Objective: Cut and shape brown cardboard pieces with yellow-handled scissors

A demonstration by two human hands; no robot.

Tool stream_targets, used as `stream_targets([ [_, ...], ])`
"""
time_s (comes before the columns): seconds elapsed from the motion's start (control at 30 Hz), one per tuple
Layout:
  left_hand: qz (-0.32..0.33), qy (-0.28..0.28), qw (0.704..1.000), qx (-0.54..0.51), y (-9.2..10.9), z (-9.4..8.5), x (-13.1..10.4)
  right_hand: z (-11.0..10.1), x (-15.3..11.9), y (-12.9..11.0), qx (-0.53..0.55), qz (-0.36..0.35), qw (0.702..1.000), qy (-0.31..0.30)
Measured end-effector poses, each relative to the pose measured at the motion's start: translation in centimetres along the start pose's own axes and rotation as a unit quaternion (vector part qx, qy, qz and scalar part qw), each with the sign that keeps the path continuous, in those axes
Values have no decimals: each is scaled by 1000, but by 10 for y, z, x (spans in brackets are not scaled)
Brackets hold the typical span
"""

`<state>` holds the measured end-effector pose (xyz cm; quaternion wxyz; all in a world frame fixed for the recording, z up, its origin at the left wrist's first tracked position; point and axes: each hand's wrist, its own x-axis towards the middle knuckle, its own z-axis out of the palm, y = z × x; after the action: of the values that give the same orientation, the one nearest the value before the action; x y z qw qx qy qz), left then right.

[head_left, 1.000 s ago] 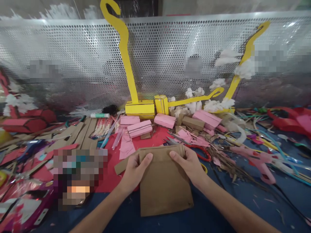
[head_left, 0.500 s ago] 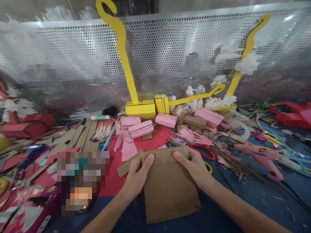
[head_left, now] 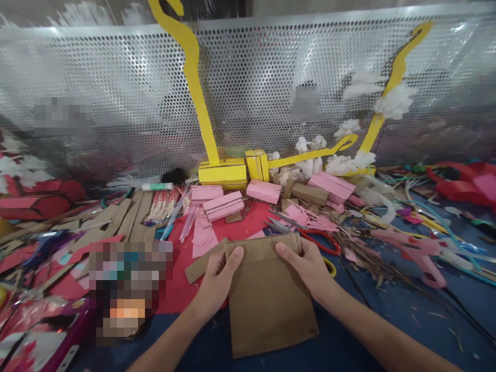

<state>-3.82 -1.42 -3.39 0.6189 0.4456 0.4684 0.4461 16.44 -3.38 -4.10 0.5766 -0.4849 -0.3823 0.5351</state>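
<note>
A brown piece of cardboard (head_left: 271, 305) hangs between my hands over the blue tabletop, creased near its top edge. My left hand (head_left: 222, 274) grips its upper left corner, thumb on the near face. At the upper right corner my right hand (head_left: 306, 263) pinches it the same way. The other fingers are behind the sheet and partly hidden. Beside my left hand lies a brown cardboard strip (head_left: 199, 266). Scissors with red handles (head_left: 325, 240) rest just beyond my right hand, and a yellow ring-shaped handle (head_left: 330, 267) shows beside it.
Small pink boxes (head_left: 223, 205) and yellow hook-topped pieces (head_left: 199, 93) stand before a perforated metal panel (head_left: 248, 67). A pink glue gun (head_left: 422, 253) with a black cord lies right. Red paper (head_left: 174, 289), cardboard strips (head_left: 134, 217) and scraps crowd the left.
The view has shifted very slightly. Both hands keep the same hold on the cardboard, which stays almost in place.
</note>
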Motion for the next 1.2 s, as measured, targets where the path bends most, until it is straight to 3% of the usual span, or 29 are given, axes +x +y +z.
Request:
stream_targets([
  [0.3, -9, 12, 1000, 15, 4, 1, 0, -5, 3, 6, -67, -29, 997, 34],
  [0.5, -12, 35, 999, 8, 0, 1, 2, -1, 1, 1, -47, -7, 999, 12],
  [0.6, 0, 19, 1000, 12, 2, 0, 3, 0, 0, -1, -45, -5, 999, 14],
  [0.9, 52, -99, 990, 89, 9, -14, 12, 1, 0, -4, -41, -8, 999, -6],
  [1.07, 105, -129, 976, 139, 21, -20, 2, -5, -6, -13, -125, -118, 985, 12],
  [1.2, 232, -103, 939, 232, 38, -26, -20, -13, -22, -32, -198, -235, 951, -21],
])
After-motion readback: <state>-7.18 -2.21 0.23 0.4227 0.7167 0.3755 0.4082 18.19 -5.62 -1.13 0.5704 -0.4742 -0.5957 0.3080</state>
